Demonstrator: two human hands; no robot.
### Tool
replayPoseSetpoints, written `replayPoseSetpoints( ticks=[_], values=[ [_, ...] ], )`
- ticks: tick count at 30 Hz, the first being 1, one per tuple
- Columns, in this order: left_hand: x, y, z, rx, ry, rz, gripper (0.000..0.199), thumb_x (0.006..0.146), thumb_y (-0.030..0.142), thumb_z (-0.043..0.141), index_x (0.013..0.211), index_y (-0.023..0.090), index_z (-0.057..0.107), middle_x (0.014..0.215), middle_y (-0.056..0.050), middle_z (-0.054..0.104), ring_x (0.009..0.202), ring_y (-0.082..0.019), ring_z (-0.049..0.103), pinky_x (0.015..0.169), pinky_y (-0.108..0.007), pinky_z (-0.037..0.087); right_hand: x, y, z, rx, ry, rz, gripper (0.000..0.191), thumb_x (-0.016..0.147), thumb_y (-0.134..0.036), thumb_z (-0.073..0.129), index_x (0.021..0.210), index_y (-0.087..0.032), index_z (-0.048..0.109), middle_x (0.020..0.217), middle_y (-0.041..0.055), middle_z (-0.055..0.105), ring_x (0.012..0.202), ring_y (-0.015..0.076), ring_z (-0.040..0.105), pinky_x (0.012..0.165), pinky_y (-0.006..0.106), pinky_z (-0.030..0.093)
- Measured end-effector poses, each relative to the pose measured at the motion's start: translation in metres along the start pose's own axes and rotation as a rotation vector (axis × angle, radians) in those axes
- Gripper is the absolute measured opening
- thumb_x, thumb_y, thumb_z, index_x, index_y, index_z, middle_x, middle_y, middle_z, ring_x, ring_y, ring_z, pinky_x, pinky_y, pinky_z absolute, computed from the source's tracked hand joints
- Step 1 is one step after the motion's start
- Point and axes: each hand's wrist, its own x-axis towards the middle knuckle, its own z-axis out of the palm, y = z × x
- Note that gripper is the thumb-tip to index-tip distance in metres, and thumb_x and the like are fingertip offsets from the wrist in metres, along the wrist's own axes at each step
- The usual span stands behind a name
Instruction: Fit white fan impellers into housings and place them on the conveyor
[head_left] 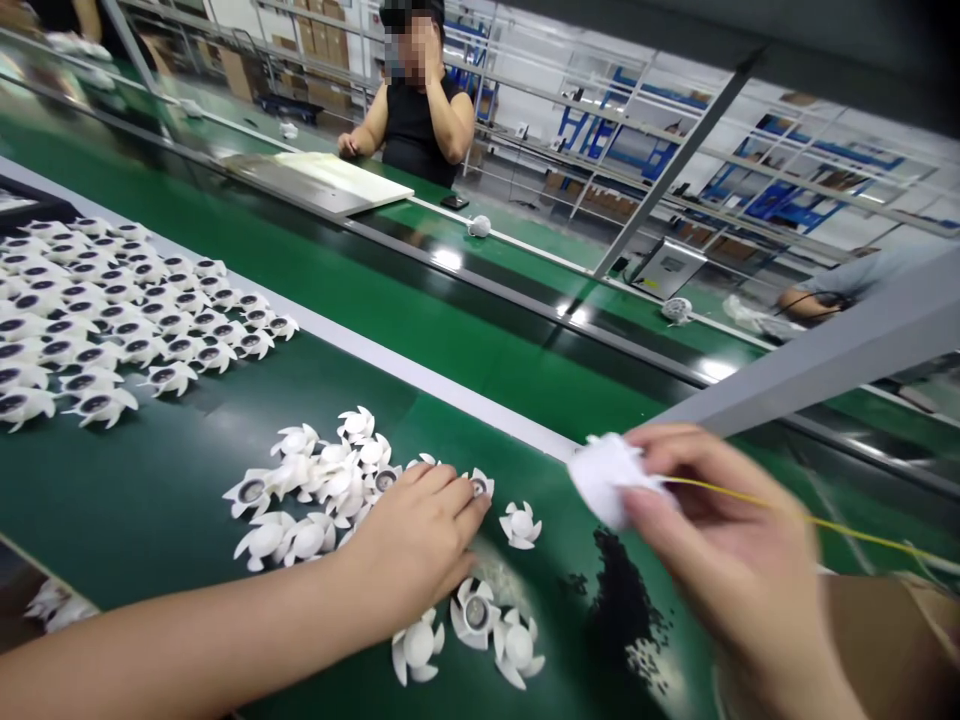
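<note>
My left hand (424,530) reaches over a loose pile of white fan impellers (337,475). Its fingers are bent together against one small impeller (481,485) at the fingertips; the underside of the grip is hidden. Raised to the right, my right hand (720,540) pinches a white rounded part (606,480) between thumb and fingers. A yellow wire (817,520) trails from that part across the hand to the right edge. A single impeller (520,525) lies between the two hands, and a few more (474,612) lie nearer to me.
Rows of white impellers with dark centres (112,310) cover the left of the green bench. Small black pieces (626,590) and small white pieces (646,665) lie below my right hand. Beyond a pale rail (420,385) runs a green belt (465,330); a person (420,110) sits across it. A grey post (817,345) slants at right.
</note>
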Motion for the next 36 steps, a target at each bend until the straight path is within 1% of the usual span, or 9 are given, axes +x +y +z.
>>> replayPoseSetpoints(
  ticks=[4, 8, 10, 13, 17, 22, 27, 33, 36],
  values=[
    [0.000, 0.002, 0.002, -0.041, -0.015, -0.040, 0.063, 0.087, 0.037, 0.067, 0.141, 0.014, 0.044, 0.122, -0.010, 0.062, 0.114, -0.031, 0.054, 0.105, -0.052, 0.041, 0.009, 0.000, 0.050, 0.087, -0.192, -0.150, 0.014, 0.081, -0.035, 0.073, 0.084, -0.024, 0.064, 0.104, 0.0059, 0.067, 0.089, 0.0206, 0.067, 0.077, 0.032, 0.056],
    [0.000, 0.007, -0.004, -0.061, 0.003, -0.101, 0.040, 0.083, 0.032, 0.068, 0.117, 0.015, 0.057, 0.106, -0.009, 0.064, 0.101, -0.029, 0.058, 0.093, -0.049, 0.049, 0.006, 0.015, 0.070, 0.019, -0.304, -0.304, 0.012, 0.086, -0.029, 0.070, 0.097, -0.024, 0.067, 0.117, 0.0070, 0.065, 0.107, 0.0214, 0.064, 0.093, 0.035, 0.052],
    [0.000, 0.008, -0.007, -0.057, 0.069, -0.161, 0.040, 0.082, 0.032, 0.069, 0.116, 0.015, 0.056, 0.110, -0.011, 0.063, 0.100, -0.030, 0.059, 0.088, -0.047, 0.050, 0.003, 0.018, 0.074, 0.016, -0.354, -0.363, 0.016, 0.088, -0.028, 0.068, 0.103, -0.025, 0.067, 0.124, 0.0074, 0.062, 0.113, 0.0218, 0.062, 0.098, 0.035, 0.051],
    [-0.001, 0.007, -0.009, -0.032, 0.173, -0.173, 0.062, 0.084, 0.033, 0.068, 0.138, 0.015, 0.044, 0.136, -0.016, 0.054, 0.121, -0.034, 0.052, 0.101, -0.051, 0.045, 0.000, 0.020, 0.080, -0.018, -0.452, -0.416, 0.023, 0.090, -0.025, 0.066, 0.113, -0.025, 0.066, 0.131, 0.0084, 0.059, 0.120, 0.0233, 0.059, 0.101, 0.038, 0.050],
    [-0.002, 0.003, -0.005, -0.067, 0.046, -0.118, 0.070, 0.088, 0.040, 0.063, 0.148, 0.016, 0.036, 0.157, -0.011, 0.038, 0.143, -0.034, 0.035, 0.116, -0.054, 0.033, -0.002, 0.026, 0.086, -0.042, -0.505, -0.393, 0.022, 0.091, -0.022, 0.064, 0.112, -0.025, 0.068, 0.132, 0.0083, 0.061, 0.118, 0.0237, 0.060, 0.101, 0.040, 0.051],
    [0.002, -0.009, -0.008, -0.215, -0.090, -0.130, 0.079, 0.085, 0.047, 0.065, 0.151, 0.017, 0.035, 0.159, -0.010, 0.034, 0.147, -0.032, 0.031, 0.121, -0.057, 0.023, -0.004, 0.029, 0.093, 0.042, -0.436, -0.274, 0.015, 0.086, -0.023, 0.072, 0.101, -0.024, 0.073, 0.123, 0.0086, 0.067, 0.111, 0.0237, 0.066, 0.097, 0.040, 0.054],
    [0.007, -0.024, -0.020, -0.291, -0.113, -0.133, 0.078, 0.080, 0.048, 0.070, 0.149, 0.028, 0.040, 0.155, -0.004, 0.041, 0.146, -0.032, 0.033, 0.121, -0.061, 0.019, 0.000, 0.026, 0.095, 0.075, -0.426, -0.237, 0.014, 0.082, -0.024, 0.076, 0.095, -0.022, 0.075, 0.120, 0.0104, 0.069, 0.109, 0.0246, 0.067, 0.096, 0.040, 0.054],
    [0.005, -0.020, -0.024, -0.275, -0.127, -0.060, 0.079, 0.078, 0.053, 0.073, 0.147, 0.028, 0.042, 0.153, -0.007, 0.044, 0.144, -0.035, 0.036, 0.119, -0.064, 0.021, 0.007, 0.025, 0.084, 0.104, -0.544, -0.289, 0.016, 0.077, -0.026, 0.080, 0.092, -0.024, 0.076, 0.111, 0.0070, 0.071, 0.104, 0.0220, 0.068, 0.090, 0.034, 0.054],
    [0.007, -0.017, -0.023, -0.241, -0.087, -0.067, 0.079, 0.078, 0.058, 0.071, 0.146, 0.026, 0.044, 0.152, -0.009, 0.046, 0.142, -0.036, 0.039, 0.117, -0.066, 0.023, 0.008, 0.032, 0.087, 0.046, -0.495, -0.303, 0.014, 0.079, -0.029, 0.078, 0.092, -0.024, 0.075, 0.113, 0.0058, 0.071, 0.106, 0.0215, 0.067, 0.094, 0.034, 0.053]
  ],
)
